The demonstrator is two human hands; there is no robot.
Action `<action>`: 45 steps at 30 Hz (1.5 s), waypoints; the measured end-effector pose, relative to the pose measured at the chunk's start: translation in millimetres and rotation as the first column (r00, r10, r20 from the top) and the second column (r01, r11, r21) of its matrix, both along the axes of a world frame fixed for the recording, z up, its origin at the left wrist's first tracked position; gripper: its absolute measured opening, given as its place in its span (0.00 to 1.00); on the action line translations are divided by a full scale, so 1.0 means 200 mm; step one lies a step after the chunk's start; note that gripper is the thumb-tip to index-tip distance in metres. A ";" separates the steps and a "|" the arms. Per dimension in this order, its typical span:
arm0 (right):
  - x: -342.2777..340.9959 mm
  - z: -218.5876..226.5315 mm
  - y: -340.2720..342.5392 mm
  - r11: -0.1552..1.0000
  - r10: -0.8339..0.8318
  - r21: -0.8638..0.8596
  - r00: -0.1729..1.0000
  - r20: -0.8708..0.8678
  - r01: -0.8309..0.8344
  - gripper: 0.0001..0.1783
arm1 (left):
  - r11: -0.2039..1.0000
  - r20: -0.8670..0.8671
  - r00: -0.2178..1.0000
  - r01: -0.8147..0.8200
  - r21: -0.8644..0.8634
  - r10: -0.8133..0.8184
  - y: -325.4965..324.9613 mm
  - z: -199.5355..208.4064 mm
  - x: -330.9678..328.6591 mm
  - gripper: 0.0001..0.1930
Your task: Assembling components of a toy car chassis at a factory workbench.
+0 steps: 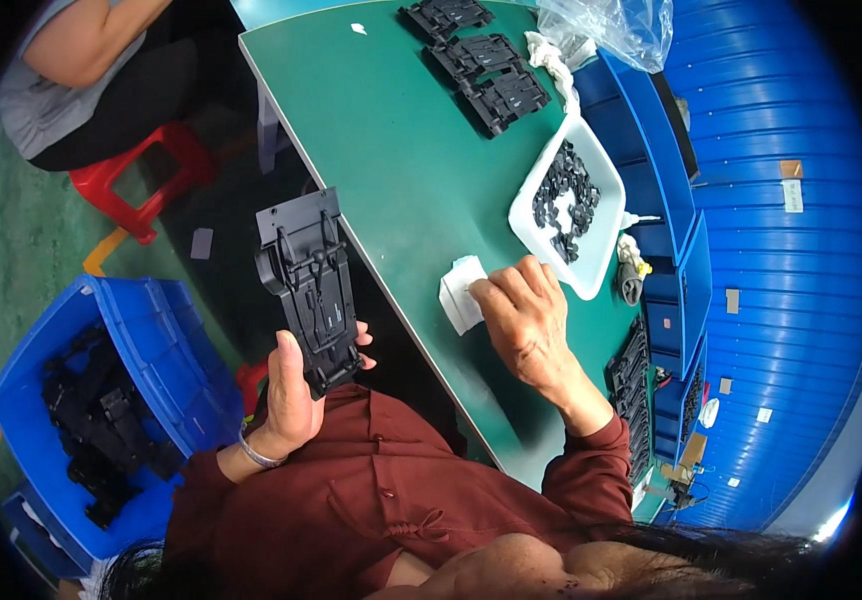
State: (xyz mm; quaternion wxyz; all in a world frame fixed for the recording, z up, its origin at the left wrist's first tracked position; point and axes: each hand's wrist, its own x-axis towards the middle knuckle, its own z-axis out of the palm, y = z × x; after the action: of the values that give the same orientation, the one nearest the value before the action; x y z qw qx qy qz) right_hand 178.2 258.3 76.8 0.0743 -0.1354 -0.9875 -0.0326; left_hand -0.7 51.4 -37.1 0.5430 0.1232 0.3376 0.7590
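My left hand (296,400) grips a black plastic chassis part (319,300) by its lower end, thumb on one side and fingertips on the other. The part is tilted upright beside the table's edge, with its ribbed, detailed face showing. Over the green table (401,180), my right hand (526,325) is closed, its thumb and fingers pinched at the right edge of a folded white cloth or paper (462,294). The fingertips partly cover that edge. A white tray (603,262) with many small black pieces (583,205) stands just beyond my right hand.
More black chassis parts (509,97) lie at the table's far end, near a crumpled white rag (551,65) and a clear plastic bag (621,25). Blue bins (631,120) line the right side. A blue crate (166,350) of black parts stands left; beyond it, someone sits on a red stool (141,185).
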 end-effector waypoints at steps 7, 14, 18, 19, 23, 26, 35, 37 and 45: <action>0.00 -0.01 -0.01 1.000 -0.011 -0.004 1.000 -0.002 0.011 0.16 | 1.000 0.001 1.000 -0.002 -0.002 0.002 -0.01 0.01 0.01 0.38; 0.00 0.01 -0.03 1.000 -0.003 -0.030 1.000 -0.013 0.002 0.15 | 1.000 0.008 1.000 0.006 -0.019 -0.006 -0.01 0.01 0.00 0.38; 0.07 0.05 -0.03 0.992 -0.125 -0.041 0.982 -0.143 0.121 0.15 | 1.000 0.008 1.000 0.000 -0.018 0.000 -0.01 0.03 0.01 0.38; 0.08 0.06 -0.04 0.983 -0.177 -0.075 0.971 -0.158 0.167 0.14 | 1.000 0.008 1.000 -0.005 -0.018 0.006 -0.01 0.02 0.01 0.38; 0.15 0.01 -0.07 0.967 -0.238 -0.131 0.958 -0.157 0.219 0.12 | 1.000 0.016 1.000 -0.001 -0.010 0.001 -0.01 0.03 0.01 0.38; 0.17 -0.02 -0.07 0.949 -0.296 -0.156 0.942 -0.157 0.272 0.11 | 1.000 0.008 1.000 0.014 -0.005 -0.014 -0.01 0.04 0.01 0.38; 0.23 -0.16 -0.09 0.679 -0.639 -0.579 0.751 -0.165 0.451 0.04 | 1.000 0.006 1.000 0.006 -0.007 -0.006 -0.02 0.05 0.02 0.38; 0.22 -0.16 -0.10 0.624 -0.677 -0.648 0.716 -0.170 0.436 0.04 | 1.000 0.016 1.000 -0.002 -0.025 0.002 -0.02 0.06 0.03 0.38; 0.24 -0.17 -0.11 0.693 -0.647 -0.576 0.726 -0.233 0.432 0.04 | 0.998 -0.029 0.998 0.052 -0.043 -0.054 -0.03 0.04 0.02 0.39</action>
State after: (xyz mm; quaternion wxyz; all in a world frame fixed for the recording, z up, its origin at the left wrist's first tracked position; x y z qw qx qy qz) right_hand 226.2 237.3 42.0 0.2345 -0.4444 -0.8350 0.2241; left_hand 3.9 46.2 -28.4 0.5602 0.1322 0.3585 0.7350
